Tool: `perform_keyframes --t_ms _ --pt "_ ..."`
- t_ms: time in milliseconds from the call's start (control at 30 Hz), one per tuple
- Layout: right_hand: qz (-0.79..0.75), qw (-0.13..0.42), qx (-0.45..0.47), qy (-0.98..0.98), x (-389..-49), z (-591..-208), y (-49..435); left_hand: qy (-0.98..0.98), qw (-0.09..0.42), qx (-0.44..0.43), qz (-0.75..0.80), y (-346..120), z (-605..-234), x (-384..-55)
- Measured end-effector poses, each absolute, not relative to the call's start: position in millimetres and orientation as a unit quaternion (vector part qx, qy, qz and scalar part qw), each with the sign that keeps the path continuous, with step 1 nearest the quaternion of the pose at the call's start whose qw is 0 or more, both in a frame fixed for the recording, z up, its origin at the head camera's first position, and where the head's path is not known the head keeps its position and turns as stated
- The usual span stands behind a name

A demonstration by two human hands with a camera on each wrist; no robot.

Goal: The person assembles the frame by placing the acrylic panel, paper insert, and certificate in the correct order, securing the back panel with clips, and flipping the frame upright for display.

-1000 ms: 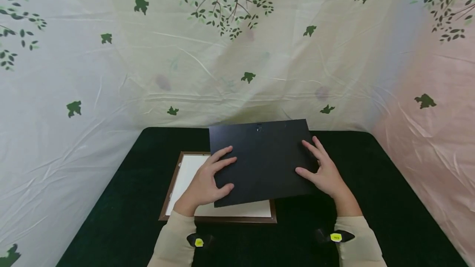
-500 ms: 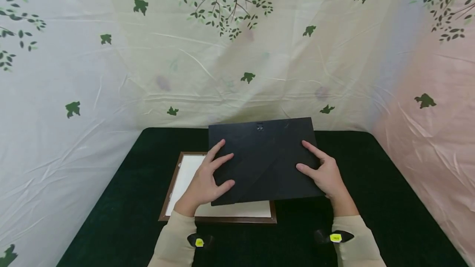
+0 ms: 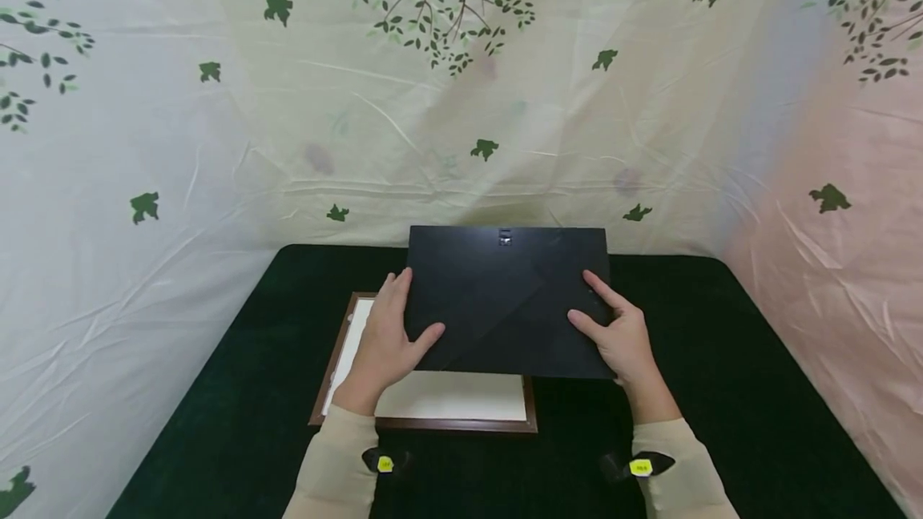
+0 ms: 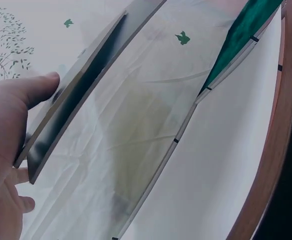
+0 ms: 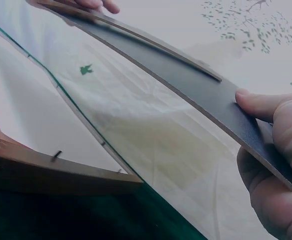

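A black picture-frame backing board is held raised over a brown picture frame on the table. My left hand grips the board's left edge, thumb on the near face and fingers behind. At the opposite edge my right hand pinches it, thumb and a finger lying on the near face. A small metal fitting sits near the board's top edge. In the right wrist view a narrow stand flap runs along the board. The frame holds a white sheet, partly covered by board and hand.
Small black tabs stick out along the inner rim of the frame. Dark green cloth covers the table. Behind it hangs a pale curtain printed with leaves and birds.
The board has levelled out and its lower edge has risen, showing more of the white sheet. My left fingers have slid off the near face to the left edge; my right hand moved slightly left.
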State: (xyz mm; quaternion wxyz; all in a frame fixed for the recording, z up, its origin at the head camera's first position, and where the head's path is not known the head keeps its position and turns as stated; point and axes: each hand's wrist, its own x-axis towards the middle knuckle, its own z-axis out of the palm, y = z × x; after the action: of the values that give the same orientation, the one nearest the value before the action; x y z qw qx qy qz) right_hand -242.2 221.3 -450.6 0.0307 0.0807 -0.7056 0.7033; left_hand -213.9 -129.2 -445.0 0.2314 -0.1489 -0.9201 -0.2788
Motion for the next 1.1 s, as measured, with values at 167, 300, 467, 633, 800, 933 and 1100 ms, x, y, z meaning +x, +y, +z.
perform_keyframes --t_ms 167,300,467,633,800,933,1100 --pt "0.694 0.026 0.081 -0.715 -242.6 -454.0 211.4 -0.934 0.207 -0.136 -0.257 -137.9 -443.7 -211.3" --pt "0.652 0.034 0.082 -0.753 -242.2 -455.5 202.0 -0.948 0.176 -0.123 -0.234 -147.0 -445.2 -207.7" --pt "0.581 0.033 0.115 -0.805 -239.2 -458.5 187.8 -0.960 0.149 -0.117 -0.205 -158.1 -449.1 -201.2" --pt "0.557 0.024 0.145 -0.817 -235.0 -466.2 176.5 -0.969 0.120 -0.116 -0.181 -170.1 -457.2 -196.7" --pt "0.562 0.016 0.143 -0.815 -230.3 -474.6 162.2 -0.974 0.095 -0.109 -0.177 -183.8 -463.2 -190.2" --pt "0.572 0.005 0.144 -0.807 -225.1 -479.5 150.3 -0.977 0.074 -0.107 -0.167 -195.8 -467.9 -185.5" --pt "0.587 -0.019 0.124 -0.800 -218.2 -479.0 140.9 -0.979 0.055 -0.106 -0.163 -205.8 -472.0 -182.5"
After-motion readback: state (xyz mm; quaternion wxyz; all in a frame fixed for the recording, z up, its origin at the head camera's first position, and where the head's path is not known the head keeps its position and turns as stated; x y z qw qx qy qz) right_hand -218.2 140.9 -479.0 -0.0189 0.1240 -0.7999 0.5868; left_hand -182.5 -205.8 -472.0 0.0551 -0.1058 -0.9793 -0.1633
